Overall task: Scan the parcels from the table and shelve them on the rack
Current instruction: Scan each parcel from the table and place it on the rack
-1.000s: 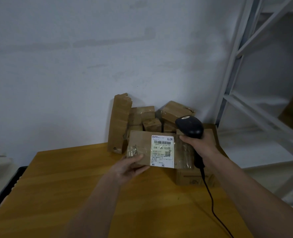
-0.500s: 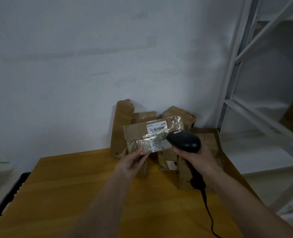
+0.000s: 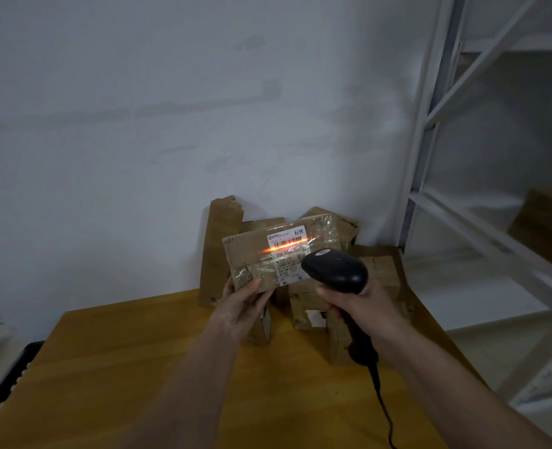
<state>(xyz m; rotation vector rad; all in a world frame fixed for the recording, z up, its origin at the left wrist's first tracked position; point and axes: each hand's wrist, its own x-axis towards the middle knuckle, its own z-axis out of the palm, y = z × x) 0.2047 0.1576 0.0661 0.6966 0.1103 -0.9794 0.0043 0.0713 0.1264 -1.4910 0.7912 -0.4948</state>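
Observation:
My left hand (image 3: 240, 304) grips the lower left corner of a flat brown parcel (image 3: 252, 254) wrapped in clear tape and holds it up, tilted, above the table. Its white shipping label (image 3: 287, 251) faces me, and an orange-red scan line glows across the barcode. My right hand (image 3: 362, 306) grips a black corded barcode scanner (image 3: 336, 270), whose head points at the label from the lower right and covers part of it. Behind and below, several more brown parcels (image 3: 307, 306) are piled against the wall.
The wooden table (image 3: 122, 367) stretches toward me. A tall narrow carton (image 3: 214, 251) leans on the wall at the pile's left. A white metal rack (image 3: 481, 228) stands at the right, with a brown box (image 3: 546, 222) on a shelf. The scanner cable (image 3: 383, 403) hangs off the front.
The parcel went from lying low with its label flat toward me to raised and tilted. The scanner head swung in toward the label, and the scan line now lights the barcode.

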